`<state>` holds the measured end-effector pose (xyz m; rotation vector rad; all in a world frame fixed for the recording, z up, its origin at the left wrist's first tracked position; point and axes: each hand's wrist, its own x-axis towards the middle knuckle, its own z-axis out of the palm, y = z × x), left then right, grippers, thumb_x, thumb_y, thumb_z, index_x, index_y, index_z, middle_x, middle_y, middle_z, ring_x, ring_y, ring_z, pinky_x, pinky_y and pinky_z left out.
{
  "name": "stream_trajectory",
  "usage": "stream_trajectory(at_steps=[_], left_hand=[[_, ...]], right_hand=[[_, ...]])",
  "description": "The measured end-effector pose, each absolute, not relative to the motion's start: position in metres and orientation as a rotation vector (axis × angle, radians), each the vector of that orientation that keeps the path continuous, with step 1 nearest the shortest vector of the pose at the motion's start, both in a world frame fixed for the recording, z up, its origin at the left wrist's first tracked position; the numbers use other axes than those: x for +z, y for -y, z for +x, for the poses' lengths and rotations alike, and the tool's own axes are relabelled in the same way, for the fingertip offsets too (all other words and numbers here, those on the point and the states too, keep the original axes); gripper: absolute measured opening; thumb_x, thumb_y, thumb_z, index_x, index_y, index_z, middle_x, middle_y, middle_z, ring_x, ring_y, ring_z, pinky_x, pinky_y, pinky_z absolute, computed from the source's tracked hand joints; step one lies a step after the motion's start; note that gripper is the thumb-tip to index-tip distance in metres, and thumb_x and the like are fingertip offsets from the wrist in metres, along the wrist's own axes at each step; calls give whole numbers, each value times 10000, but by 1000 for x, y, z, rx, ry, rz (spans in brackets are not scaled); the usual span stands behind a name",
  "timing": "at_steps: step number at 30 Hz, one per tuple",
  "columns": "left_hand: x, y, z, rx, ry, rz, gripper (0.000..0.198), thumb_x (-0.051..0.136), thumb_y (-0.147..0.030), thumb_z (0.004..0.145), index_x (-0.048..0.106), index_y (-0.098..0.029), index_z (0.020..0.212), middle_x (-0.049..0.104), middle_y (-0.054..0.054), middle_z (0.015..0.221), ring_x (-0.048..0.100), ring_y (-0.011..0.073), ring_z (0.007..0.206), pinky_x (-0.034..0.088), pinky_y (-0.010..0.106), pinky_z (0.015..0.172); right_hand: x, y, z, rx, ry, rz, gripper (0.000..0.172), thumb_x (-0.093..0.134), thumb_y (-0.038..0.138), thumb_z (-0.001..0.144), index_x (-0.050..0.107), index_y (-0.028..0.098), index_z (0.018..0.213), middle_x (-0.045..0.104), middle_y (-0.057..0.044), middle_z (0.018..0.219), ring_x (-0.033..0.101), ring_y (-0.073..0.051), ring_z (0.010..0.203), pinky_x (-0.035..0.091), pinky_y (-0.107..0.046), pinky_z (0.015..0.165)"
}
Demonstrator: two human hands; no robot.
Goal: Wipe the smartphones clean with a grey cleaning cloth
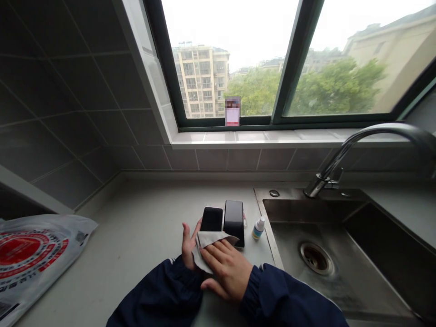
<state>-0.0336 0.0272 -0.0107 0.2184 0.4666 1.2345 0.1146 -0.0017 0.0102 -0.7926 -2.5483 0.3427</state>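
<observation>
A smartphone [211,219] with a dark screen and a pale edge lies face up, supported from below and the left by my left hand [188,247]. The left thumb sticks up away from the phone, and the other fingers are mostly hidden beneath it. Over the phone's lower half lies a light grey cleaning cloth [211,237] with zigzag edges. My right hand [225,268] presses the cloth down with its fingers laid along it and the thumb apart. Just right of the phone, a black glossy box [234,220] rests on the counter. Beside it stands a small white spray bottle [259,228] with a coloured label.
The pale countertop [146,213] runs below a window. To the right is a steel sink [289,240] with a chrome faucet [335,154] curving over it. A white plastic bag [37,254] with red print lies on the left. A small pinkish item [233,113] stands at the window.
</observation>
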Motion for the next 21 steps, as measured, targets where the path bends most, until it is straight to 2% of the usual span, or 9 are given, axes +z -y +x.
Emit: stream_trajectory(at_steps=[5, 10, 12, 16, 19, 21], left_hand=[[-13, -28, -37, 1186, -479, 214, 852, 430, -709, 847, 235, -227, 1521, 630, 202, 1276, 624, 391, 1132, 378, 615, 1023], [-19, -31, -28, 1289, -427, 207, 796, 395, -666, 888, 308, -173, 1507, 597, 186, 1341, 553, 365, 1245, 359, 506, 1103], [-20, -31, -27, 1261, -460, 214, 817, 384, -692, 875, 288, -198, 1518, 578, 169, 1372, 530, 364, 1273, 368, 497, 1102], [-16, -28, -29, 1169, -555, 246, 779, 353, -683, 889, 166, -304, 1544, 523, 118, 1441, 508, 359, 1299, 390, 524, 1076], [-15, -27, -29, 1186, -559, 240, 804, 339, -687, 888, 133, -281, 1550, 505, 133, 1455, 494, 353, 1313, 373, 508, 1092], [-16, -28, -27, 1212, -507, 236, 838, 340, -707, 875, 170, -237, 1548, 510, 156, 1446, 492, 354, 1313, 344, 491, 1115]], right_hand=[[10, 3, 115, 360, 2562, -809, 672, 453, 595, 942, 447, 105, 1401, 555, -164, 1330, 487, -324, 1210, 292, -479, 1120], [14, -25, 117, 255, 2539, -902, 682, 445, 597, 948, 424, 114, 1429, 535, -173, 1368, 480, -319, 1232, 337, -479, 1083], [14, -40, 117, 194, 2496, -1008, 668, 461, 583, 948, 426, 129, 1436, 558, -155, 1343, 494, -310, 1218, 364, -466, 1063], [11, -59, 112, 160, 2389, -1165, 677, 434, 508, 981, 343, 62, 1483, 493, -216, 1398, 441, -355, 1274, 304, -544, 1088], [9, -54, 108, 163, 2361, -1205, 715, 437, 520, 974, 325, 37, 1489, 466, -232, 1419, 409, -367, 1300, 278, -549, 1109], [9, -42, 108, 190, 2401, -1159, 728, 466, 553, 949, 356, 70, 1482, 497, -203, 1395, 438, -352, 1271, 289, -526, 1115]])
